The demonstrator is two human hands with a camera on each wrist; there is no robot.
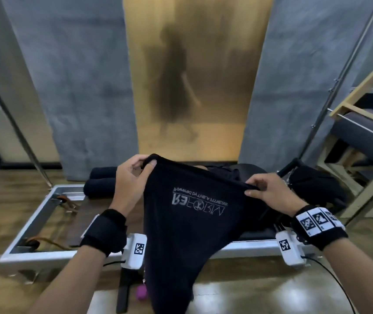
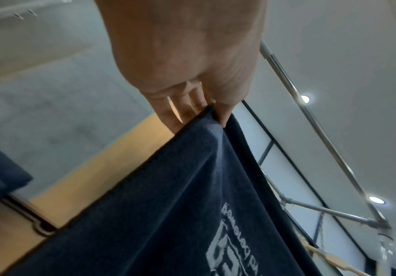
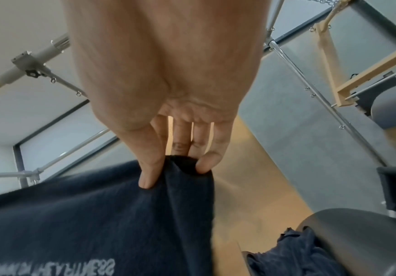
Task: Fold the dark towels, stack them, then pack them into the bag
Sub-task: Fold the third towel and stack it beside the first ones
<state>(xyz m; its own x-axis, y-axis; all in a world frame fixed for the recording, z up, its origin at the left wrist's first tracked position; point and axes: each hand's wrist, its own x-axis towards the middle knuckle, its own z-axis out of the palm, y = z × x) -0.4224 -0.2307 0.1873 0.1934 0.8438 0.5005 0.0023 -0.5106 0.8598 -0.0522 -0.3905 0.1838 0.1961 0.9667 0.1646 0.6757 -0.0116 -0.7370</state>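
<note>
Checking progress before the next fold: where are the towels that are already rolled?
In the head view, two rolled towels lie side by side at the far left end of the metal frame, just beyond the left hand gripping the printed towel.

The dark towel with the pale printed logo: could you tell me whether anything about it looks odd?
The dark logo towel, pinched at its top corners by the left hand and right hand, shows its lettering upside down and mirrored.
</note>
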